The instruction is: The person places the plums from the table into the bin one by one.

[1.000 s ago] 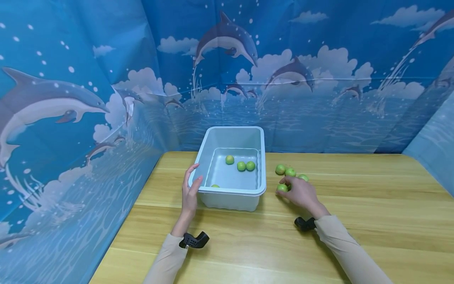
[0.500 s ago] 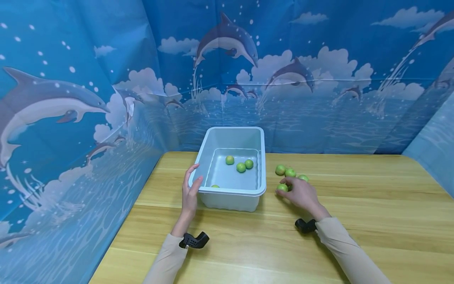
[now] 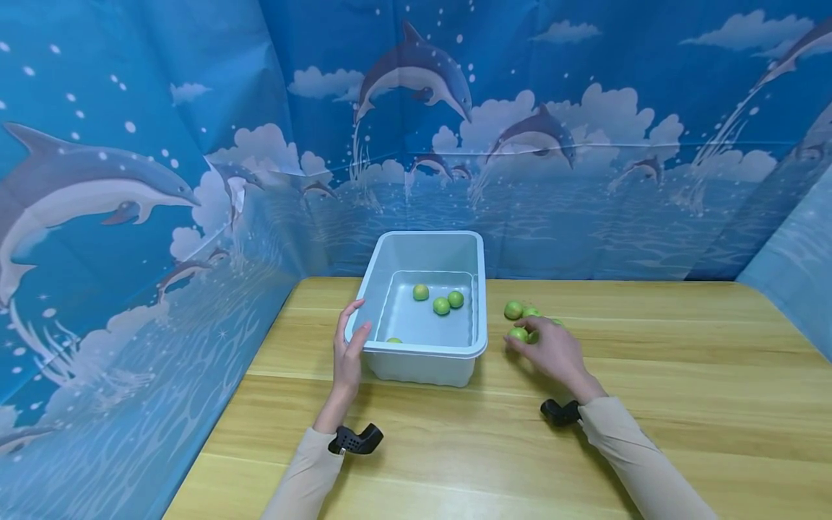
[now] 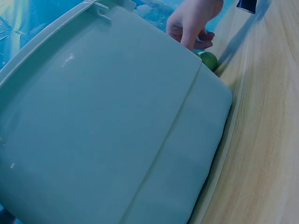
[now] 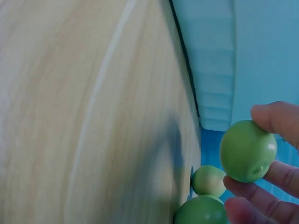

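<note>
A pale blue plastic tub [image 3: 422, 354] stands on the table, with several limes in it, one of them a round lime [image 3: 420, 292] toward the back. My left hand [image 3: 347, 357] holds the tub's near left corner, thumb and fingers at the rim. To the right of the tub, my right hand [image 3: 552, 354] pinches a lime [image 5: 247, 150] between thumb and fingertips. In the right wrist view this lime is raised off the wood, above two other limes, the nearer a green lime [image 5: 202, 211]. Another loose lime [image 3: 513, 310] lies just beyond the hand, in a small cluster partly hidden by it.
The wooden table [image 3: 682, 375] stretches to the right and toward me. A blue dolphin-print backdrop [image 3: 585, 217] rises behind the table's far edge and along its left side. Each wrist wears a black camera, such as the left camera [image 3: 357, 440].
Two limes inside the tub have shifted slightly apart. My right hand has lifted a little with its lime. My left hand and the tub have stayed put.
</note>
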Demonstrator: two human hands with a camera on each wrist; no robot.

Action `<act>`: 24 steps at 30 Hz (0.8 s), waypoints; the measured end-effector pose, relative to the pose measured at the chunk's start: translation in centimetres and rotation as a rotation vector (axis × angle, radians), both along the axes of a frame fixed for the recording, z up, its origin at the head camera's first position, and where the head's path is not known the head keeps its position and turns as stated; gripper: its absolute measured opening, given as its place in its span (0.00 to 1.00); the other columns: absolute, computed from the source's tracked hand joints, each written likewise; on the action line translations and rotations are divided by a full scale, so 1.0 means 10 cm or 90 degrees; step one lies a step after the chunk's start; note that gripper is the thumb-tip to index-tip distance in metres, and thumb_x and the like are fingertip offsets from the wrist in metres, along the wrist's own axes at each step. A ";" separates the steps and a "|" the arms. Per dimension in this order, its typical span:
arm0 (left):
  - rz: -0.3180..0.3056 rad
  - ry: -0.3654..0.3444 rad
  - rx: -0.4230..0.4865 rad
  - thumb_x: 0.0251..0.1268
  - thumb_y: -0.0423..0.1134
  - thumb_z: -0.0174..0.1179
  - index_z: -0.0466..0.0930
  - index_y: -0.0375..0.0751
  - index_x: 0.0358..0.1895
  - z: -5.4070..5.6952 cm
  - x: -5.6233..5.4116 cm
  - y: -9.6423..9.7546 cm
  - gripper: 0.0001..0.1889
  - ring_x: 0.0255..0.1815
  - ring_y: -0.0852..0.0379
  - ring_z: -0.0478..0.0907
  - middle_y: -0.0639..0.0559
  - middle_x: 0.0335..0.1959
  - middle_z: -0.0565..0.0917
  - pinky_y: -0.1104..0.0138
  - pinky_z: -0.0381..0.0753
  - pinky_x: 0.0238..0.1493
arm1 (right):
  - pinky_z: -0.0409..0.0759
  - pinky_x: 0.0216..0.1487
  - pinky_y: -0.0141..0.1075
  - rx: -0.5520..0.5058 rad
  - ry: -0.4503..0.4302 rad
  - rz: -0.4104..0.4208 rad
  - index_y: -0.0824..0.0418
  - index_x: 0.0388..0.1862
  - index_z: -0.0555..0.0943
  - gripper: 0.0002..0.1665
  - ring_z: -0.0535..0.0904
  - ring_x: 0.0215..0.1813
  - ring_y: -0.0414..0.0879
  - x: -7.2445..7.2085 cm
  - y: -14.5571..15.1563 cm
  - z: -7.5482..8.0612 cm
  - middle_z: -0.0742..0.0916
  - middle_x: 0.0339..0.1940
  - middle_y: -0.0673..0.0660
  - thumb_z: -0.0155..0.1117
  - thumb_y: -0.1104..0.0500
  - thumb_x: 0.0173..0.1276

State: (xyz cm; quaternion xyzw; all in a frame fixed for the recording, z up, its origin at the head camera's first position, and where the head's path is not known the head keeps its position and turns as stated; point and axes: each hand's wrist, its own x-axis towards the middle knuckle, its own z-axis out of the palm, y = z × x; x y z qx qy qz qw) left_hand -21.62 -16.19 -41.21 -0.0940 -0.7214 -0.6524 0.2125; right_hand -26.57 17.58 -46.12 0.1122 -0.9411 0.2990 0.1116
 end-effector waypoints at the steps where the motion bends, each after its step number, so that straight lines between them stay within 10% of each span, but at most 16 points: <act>1: 0.000 0.000 0.000 0.69 0.34 0.47 0.63 0.29 0.65 0.00 0.00 0.00 0.23 0.69 0.46 0.55 0.38 0.67 0.63 0.46 0.49 0.65 | 0.70 0.27 0.39 -0.003 0.003 -0.002 0.62 0.47 0.82 0.27 0.77 0.37 0.53 0.00 0.00 0.00 0.85 0.41 0.62 0.65 0.41 0.61; 24: 0.006 -0.008 -0.006 0.69 0.36 0.48 0.63 0.30 0.65 0.02 0.01 0.01 0.24 0.70 0.46 0.55 0.38 0.68 0.63 0.47 0.49 0.66 | 0.73 0.26 0.41 -0.079 0.136 -0.035 0.60 0.42 0.83 0.25 0.78 0.29 0.48 -0.01 -0.01 0.02 0.84 0.33 0.56 0.64 0.39 0.62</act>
